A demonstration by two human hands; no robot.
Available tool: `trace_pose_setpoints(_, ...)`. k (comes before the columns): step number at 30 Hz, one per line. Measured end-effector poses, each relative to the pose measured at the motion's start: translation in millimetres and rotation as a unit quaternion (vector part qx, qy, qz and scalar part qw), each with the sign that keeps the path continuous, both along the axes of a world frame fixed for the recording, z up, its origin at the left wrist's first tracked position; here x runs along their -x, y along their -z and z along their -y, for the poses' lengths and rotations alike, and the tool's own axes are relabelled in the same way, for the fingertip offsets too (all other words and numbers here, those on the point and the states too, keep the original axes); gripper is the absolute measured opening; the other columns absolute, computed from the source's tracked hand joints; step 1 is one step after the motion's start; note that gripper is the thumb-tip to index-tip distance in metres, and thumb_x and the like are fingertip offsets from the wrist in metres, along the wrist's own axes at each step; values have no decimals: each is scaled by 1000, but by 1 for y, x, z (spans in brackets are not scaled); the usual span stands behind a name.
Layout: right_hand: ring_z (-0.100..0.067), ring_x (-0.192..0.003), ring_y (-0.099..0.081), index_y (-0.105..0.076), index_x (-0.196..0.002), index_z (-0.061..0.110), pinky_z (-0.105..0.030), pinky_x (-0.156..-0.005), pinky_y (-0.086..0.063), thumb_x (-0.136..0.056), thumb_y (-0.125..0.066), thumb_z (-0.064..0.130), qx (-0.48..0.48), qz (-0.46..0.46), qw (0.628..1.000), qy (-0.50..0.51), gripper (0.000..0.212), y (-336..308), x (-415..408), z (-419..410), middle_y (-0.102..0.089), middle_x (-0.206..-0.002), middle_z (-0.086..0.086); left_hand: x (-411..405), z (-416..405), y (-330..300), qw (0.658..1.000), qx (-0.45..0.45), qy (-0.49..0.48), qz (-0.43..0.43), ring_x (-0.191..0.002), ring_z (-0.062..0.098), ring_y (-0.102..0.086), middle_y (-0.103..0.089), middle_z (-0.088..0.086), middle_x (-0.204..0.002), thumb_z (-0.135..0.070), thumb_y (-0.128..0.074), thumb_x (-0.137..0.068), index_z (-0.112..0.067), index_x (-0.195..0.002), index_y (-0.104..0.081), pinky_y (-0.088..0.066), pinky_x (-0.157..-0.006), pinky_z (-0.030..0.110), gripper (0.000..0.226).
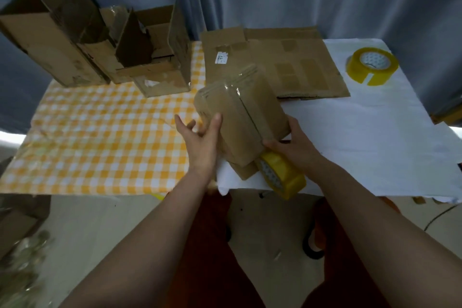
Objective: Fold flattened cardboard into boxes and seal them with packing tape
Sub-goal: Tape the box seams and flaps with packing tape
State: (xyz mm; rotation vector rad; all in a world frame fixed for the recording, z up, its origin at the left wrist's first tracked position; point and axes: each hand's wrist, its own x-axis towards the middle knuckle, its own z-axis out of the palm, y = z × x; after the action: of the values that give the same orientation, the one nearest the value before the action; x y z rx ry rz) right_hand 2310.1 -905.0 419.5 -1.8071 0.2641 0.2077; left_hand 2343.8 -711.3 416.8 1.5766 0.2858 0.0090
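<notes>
Holding taped box (240, 112) — left hand (200, 137), right hand (292, 142).

Table (375, 157): yellow-check cloth (100, 132) on left half, white sheet (362, 137) on right. Upper left: open boxes (75, 40). Upper centre: flat cardboard (287, 67). Upper right: tape roll (371, 65). Second roll (282, 175) at near edge, centre.

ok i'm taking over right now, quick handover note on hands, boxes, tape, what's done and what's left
Left hand: open, flat against the taped box.
Right hand: holds the box's near right corner, with a yellow tape roll under it.
Box: tilted at the table's front edge, tape over its top seam.
Done: three folded boxes back left.
Left: flat cardboard behind. Spare tape roll far right.
</notes>
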Motion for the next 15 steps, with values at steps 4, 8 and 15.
trace_pose_setpoints(4,-4,-96,-56,-27,-141,32,-19,-73,-45,-84,-69,32,-7,0,1000,23,72,11,-1,0,-44,-128,10,-56,-34,-12,980,-1,184,-70,-141,13,-23,-20,-5,-160,-81,-68,-51,-30,-154,-8,-21,-109,32,130)
trace_pose_setpoints(8,-12,-104,-57,-30,-139,32,-33,-88,-48,-81,-71,33,5,-2,999,47,71,15,-2,0,-46,-128,11,-98,-52,-13,963,65,246,-92,-139,14,-34,-51,-4,-142,-87,-44,-71,-28,-140,-45,-17,-119,40,91)
trace_pose_setpoints(15,13,-93,-49,-32,-133,33,-4,-69,-44,-83,-71,23,14,22,995,93,65,14,0,-5,-47,-109,26,-107,-8,8,958,165,186,-142,-109,22,-66,-70,7,-117,-78,-38,-82,-20,-127,-63,-55,-85,36,78)
